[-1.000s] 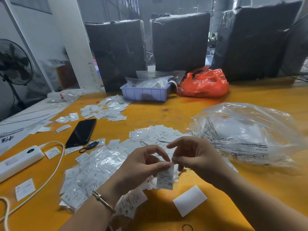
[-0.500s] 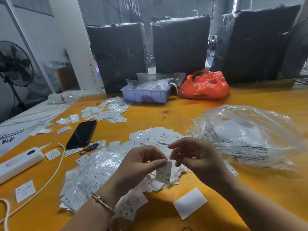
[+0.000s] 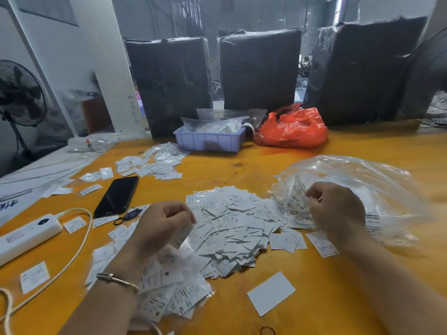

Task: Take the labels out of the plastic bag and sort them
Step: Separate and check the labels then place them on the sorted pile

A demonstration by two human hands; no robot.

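On the yellow counter (image 3: 338,298) a heap of labels (image 3: 232,228) lies between the hands. The left hand (image 3: 159,226) pinches one blurred label (image 3: 182,235); the right hand (image 3: 336,209), fingers curled, grips the clear plastic bag (image 3: 362,187) at its mouth.

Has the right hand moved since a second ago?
Yes. The right hand has left the left hand and gone right, onto the clear plastic bag.

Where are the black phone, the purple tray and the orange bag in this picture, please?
black phone (image 3: 117,196): head view, middle of its dark screen.
purple tray (image 3: 208,142): head view, front wall.
orange bag (image 3: 294,128): head view, middle of its crumpled plastic.
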